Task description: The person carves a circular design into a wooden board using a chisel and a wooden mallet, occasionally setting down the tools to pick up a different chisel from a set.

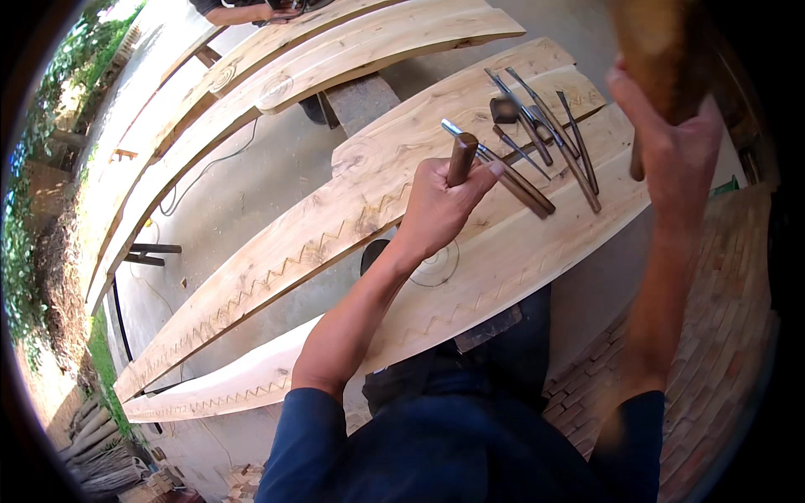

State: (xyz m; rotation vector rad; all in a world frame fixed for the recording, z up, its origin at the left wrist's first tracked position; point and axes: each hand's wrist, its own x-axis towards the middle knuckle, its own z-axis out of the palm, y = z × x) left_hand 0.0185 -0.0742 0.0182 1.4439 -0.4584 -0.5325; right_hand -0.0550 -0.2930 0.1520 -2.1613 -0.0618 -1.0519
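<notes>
My left hand point(442, 205) is wrapped round the upright brown handle of a chisel point(462, 158), its lower end hidden by the fist. It is over a long, pale, curved plank point(352, 193) with a zigzag line along its edge. Raised at the upper right, my right hand point(681, 151) grips a wooden mallet point(658, 63), blurred and partly cut off by the frame. Several chisels point(560, 138) with steel blades and dark handles lie on the planks between my hands. Another curved plank point(537, 260) with a zigzag lies nearest my body.
A small dark block-like object point(504, 111) sits among the chisels. Farther off, more curved planks point(369, 54) rest on a support point(360, 101). At the top, another person's hand point(281, 12) is at a plank. Bricks point(704, 335) pave the floor at right.
</notes>
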